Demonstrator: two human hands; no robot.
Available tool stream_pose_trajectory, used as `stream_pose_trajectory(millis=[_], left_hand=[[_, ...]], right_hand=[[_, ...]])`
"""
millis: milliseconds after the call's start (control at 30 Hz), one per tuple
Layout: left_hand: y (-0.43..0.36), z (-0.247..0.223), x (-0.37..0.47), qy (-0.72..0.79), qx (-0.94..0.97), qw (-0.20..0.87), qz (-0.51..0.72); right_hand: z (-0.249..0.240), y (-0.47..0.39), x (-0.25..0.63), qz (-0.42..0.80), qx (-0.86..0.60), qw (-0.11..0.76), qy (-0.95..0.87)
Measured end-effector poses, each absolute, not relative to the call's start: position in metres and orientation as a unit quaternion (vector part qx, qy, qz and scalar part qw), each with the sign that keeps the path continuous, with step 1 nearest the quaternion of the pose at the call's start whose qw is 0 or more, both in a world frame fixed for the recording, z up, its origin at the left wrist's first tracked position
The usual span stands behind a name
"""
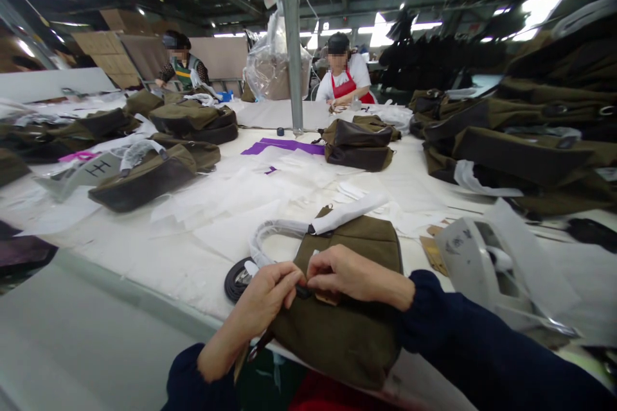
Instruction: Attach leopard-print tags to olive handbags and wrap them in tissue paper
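An olive-green bag (pixel 347 340) lies at the table's front edge, below both hands. My left hand (pixel 267 295) is closed in a pinch near the middle of the bag. Almost touching it, my right hand (pixel 349 273) pinches from the other side. Whatever the fingertips hold is too small or hidden to make out. A brown tag (pixel 328 297) shows under my right hand. The bag's handle (pixel 274 226), wrapped in clear plastic and white paper, curves up behind my hands. Left of the bag sits a coiled black strap (pixel 234 281).
Stacked olive bags (pixel 525 148) fill the right side. Further bags (pixel 144 173) stand at the left, another (pixel 361 141) behind. A white box (pixel 467 250) is at right. Thin white sheets (pixel 231 196) cover the middle. A metal post (pixel 292 45) rises beyond; two people (pixel 344 83) work across the table.
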State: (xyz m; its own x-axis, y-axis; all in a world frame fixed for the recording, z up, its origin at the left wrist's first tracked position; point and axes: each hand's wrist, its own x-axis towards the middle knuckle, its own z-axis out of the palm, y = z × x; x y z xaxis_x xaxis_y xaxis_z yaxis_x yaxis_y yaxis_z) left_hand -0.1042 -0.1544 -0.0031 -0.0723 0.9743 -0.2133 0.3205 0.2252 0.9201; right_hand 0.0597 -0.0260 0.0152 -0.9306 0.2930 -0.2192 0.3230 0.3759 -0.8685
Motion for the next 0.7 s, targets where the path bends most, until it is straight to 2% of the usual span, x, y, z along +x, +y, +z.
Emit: stream_pose_trajectory(millis=[67, 200, 333, 700], left_hand=[[-0.157, -0.005, -0.107, 0.644, 0.500, 0.449, 0.366], [-0.159, -0.006, -0.108, 0.646, 0.503, 0.431, 0.379], [-0.159, -0.005, -0.108, 0.650, 0.494, 0.418, 0.398], [-0.166, -0.006, -0.111, 0.647, 0.467, 0.396, 0.454]], right_hand=[[0.005, -0.025, 0.057, -0.596, 0.183, 0.021, 0.782], [-0.002, -0.028, 0.051, -0.639, 0.187, 0.011, 0.746], [-0.002, -0.030, 0.045, -0.642, 0.203, -0.006, 0.739], [-0.004, -0.035, 0.038, -0.634, 0.239, 0.031, 0.735]])
